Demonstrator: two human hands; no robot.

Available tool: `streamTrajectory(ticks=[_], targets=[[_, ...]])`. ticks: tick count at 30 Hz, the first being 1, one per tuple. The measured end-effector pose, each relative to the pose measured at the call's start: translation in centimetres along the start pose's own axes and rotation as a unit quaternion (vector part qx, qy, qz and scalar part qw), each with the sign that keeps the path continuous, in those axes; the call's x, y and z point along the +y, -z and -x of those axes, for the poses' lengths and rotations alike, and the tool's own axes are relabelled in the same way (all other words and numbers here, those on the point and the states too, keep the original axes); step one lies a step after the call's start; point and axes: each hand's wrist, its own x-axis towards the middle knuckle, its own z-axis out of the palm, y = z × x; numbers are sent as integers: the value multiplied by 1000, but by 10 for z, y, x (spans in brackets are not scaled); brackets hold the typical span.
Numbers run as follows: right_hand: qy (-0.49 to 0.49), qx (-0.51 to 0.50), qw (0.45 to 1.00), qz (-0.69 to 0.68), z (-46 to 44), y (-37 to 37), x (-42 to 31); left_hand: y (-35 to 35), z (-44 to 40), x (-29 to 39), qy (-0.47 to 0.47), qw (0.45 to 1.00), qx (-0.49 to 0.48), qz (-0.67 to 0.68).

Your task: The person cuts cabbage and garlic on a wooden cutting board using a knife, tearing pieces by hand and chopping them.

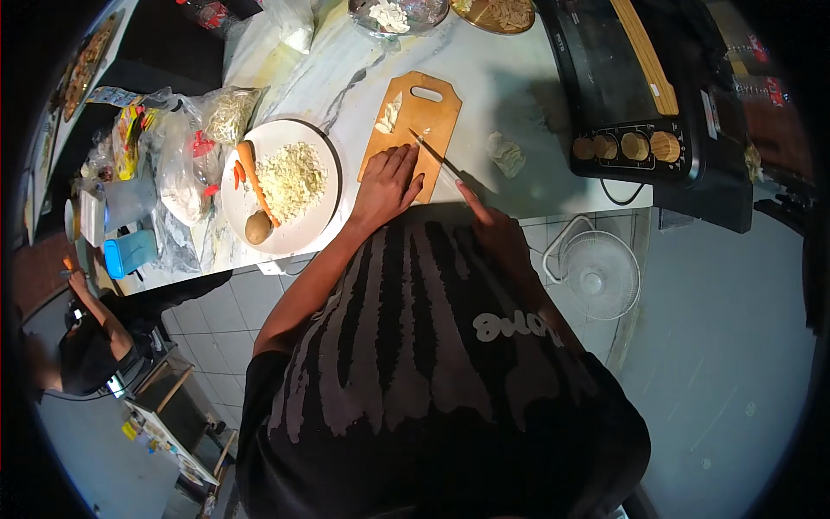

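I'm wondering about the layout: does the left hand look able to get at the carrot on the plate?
Probably yes: the left hand rests on the board beside the plate, and the carrot lies uncovered, with only low chopped pieces between.

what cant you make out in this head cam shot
All in the head view:
- Whatever is under the left hand on the cutting board: covered by the hand
- Most of the handle of the knife: hidden by the right hand
- Far side of the bowl: cut off by the top edge
- Markings around the oven dials: too small to read
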Motion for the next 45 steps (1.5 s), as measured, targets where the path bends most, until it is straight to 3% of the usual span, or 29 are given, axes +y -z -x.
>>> streamTrajectory(ticks=[10, 15, 33, 36, 38, 43, 45], targets=[[1, 19, 1000, -14, -8, 3, 1, 3, -8, 5, 15, 996, -54, -65], [15, 30, 998, -47, -4, 7, 2, -4, 1, 1, -1, 999, 5, -36], [25, -81, 990, -117, -21, 34, 17, -9, 5, -6, 9, 999, 24, -30], [9, -117, 991, -61, -20, 36, 18, -8, 5, -6, 9, 999, 25, -25], [108, -9, 994, -19, -17, 23, 29, -8, 4, -5, 12, 999, 32, -18], [92, -14, 993, 77, -23, 25, 25, 1, -10, -2, 56, 998, 36, 21], [76, -21, 993, 93, -22, 27, 20, 4, -19, -3, 116, 992, 4, 45]])
